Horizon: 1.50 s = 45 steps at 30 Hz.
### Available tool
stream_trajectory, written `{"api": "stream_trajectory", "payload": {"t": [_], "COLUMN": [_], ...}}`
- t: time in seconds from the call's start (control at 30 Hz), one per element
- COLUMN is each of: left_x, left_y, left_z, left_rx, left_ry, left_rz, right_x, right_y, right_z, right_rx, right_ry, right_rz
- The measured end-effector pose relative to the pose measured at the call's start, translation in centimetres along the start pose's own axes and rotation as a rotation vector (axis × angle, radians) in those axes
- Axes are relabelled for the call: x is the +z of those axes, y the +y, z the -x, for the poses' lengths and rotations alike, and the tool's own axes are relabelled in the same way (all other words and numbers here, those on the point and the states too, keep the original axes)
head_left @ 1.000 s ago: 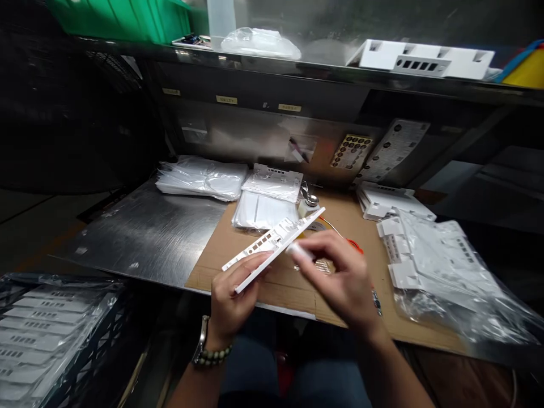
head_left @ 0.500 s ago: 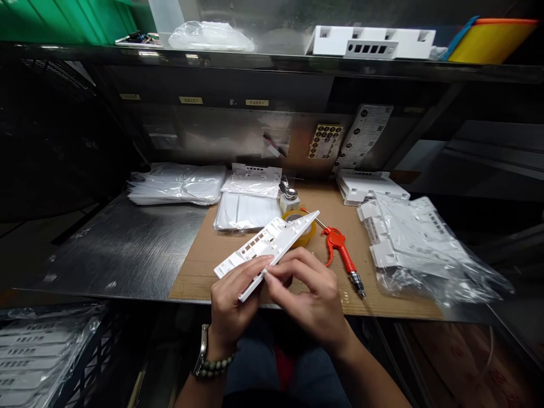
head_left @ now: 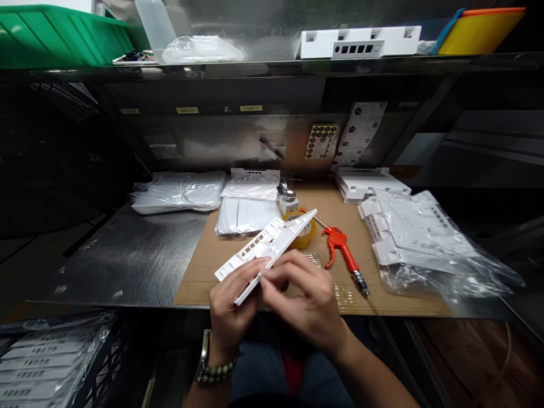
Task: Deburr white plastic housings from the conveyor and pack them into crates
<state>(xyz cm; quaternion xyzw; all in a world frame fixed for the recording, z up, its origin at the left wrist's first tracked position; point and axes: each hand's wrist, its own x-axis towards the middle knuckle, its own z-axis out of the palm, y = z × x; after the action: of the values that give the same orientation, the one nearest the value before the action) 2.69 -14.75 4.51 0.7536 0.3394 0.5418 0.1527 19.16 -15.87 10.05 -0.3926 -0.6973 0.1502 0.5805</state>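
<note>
A white plastic housing part [head_left: 272,241] with a row of square cut-outs is held tilted above the cardboard at the front of the bench. My left hand [head_left: 233,294] is closed around its lower left end. The thumb and fingers of my right hand [head_left: 301,297] are pinched at the part's near edge; whether they grip the edge or something tiny there is hidden. Just behind the part lie a roll of yellow tape [head_left: 306,238] and a small bottle with a metal top [head_left: 289,199]. To the right rests a red air blow gun [head_left: 340,246].
Clear bags [head_left: 178,191] are stacked at the back left, with bagged white sheets [head_left: 249,214] beside them. Bagged white housings [head_left: 419,232] lie at the right. A shelf [head_left: 263,69] crosses above, holding a green bin [head_left: 59,39]. A black crate [head_left: 100,362] stands low left.
The camera view has shifted slightly. Both hands stay at the white housing part, and my right fingertips have moved slightly left along its near edge.
</note>
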Motion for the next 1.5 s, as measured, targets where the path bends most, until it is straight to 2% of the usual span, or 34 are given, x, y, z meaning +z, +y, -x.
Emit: {"api": "stream_trajectory", "payload": {"t": [0.07, 0.13, 0.27, 0.33, 0.37, 0.43, 0.5, 0.53, 0.57, 0.63, 0.7, 0.73, 0.77, 0.87, 0.97, 1.07, 1.13, 1.2, 1.27, 1.37, 1.5], "left_x": [0.0, 0.1, 0.0, -0.5, -0.8, -1.4, -1.7, -1.7, -1.5, -0.9, -0.4, -0.2, -0.1, -0.4, -0.8, -0.8, -0.8, -0.6, -0.3, 0.3, 0.7], "left_y": [0.0, -0.1, -0.2, -0.2, -0.2, -0.3, -0.6, -0.7, -0.9, -1.3, -1.4, -1.3, -1.1, -0.1, 0.6, 0.5, 0.3, 0.4, 0.8, 2.0, 3.1], "left_z": [0.1, 0.3, 0.0, -0.3, -0.6, -0.9, -0.9, -0.8, -0.6, -0.3, -0.2, -0.4, -0.8, -2.2, -3.4, -4.0, -4.2, -4.4, -4.6, -5.1, -5.4], "left_rx": [-0.005, -0.007, -0.036, -0.032, -0.018, 0.039, 0.112, 0.136, 0.143, 0.049, -0.166, -0.303, -0.443, -0.742, -0.803, -0.856, -0.864, -0.824, -0.789, -0.794, -0.813], "left_ry": [0.006, 0.034, 0.027, -0.005, -0.031, -0.116, -0.202, -0.203, -0.145, 0.09, 0.296, 0.315, 0.27, 0.061, 0.064, 0.097, 0.137, 0.185, 0.203, 0.215, 0.336], "left_rz": [0.014, -0.01, -0.027, -0.007, 0.0, -0.001, -0.02, -0.042, -0.066, -0.049, 0.165, 0.348, 0.555, 1.044, 1.221, 1.245, 1.216, 1.16, 1.1, 1.064, 1.019], "right_x": [0.0, -0.2, -1.2, -1.5, -1.6, -1.6, -1.4, -1.3, -1.1, -1.0, -0.9, -0.9, -0.8, -0.6, -0.5, -1.1, -1.7, -2.0, -1.8, -0.3, 1.5], "right_y": [0.0, 0.5, 2.1, 2.7, 2.9, 3.1, 3.2, 3.3, 3.4, 3.7, 3.8, 3.8, 3.8, 3.7, 4.0, 4.4, 4.3, 3.4, 1.9, -0.7, -2.4], "right_z": [0.0, -0.2, -0.7, -0.7, -0.6, -0.2, 0.2, 0.4, 0.5, 0.7, 0.9, 1.1, 1.3, 2.5, 4.0, 5.0, 5.0, 4.6, 3.9, 3.1, 2.7], "right_rx": [-0.015, 0.021, 0.089, 0.206, 0.288, 0.422, 0.456, 0.444, 0.423, 0.371, 0.299, 0.263, 0.236, 0.204, 0.197, 0.231, 0.293, 0.302, 0.229, 0.108, 0.032], "right_ry": [-0.049, -0.035, 0.094, 0.154, 0.146, 0.048, -0.044, -0.04, 0.005, 0.159, 0.297, 0.339, 0.352, 0.278, 0.105, -0.056, -0.075, -0.038, -0.062, -0.204, -0.27], "right_rz": [-0.057, -0.053, 0.051, -0.047, -0.148, -0.343, -0.425, -0.432, -0.432, -0.451, -0.466, -0.469, -0.472, -0.44, -0.382, -0.346, -0.285, -0.171, -0.07, -0.052, -0.038]}}
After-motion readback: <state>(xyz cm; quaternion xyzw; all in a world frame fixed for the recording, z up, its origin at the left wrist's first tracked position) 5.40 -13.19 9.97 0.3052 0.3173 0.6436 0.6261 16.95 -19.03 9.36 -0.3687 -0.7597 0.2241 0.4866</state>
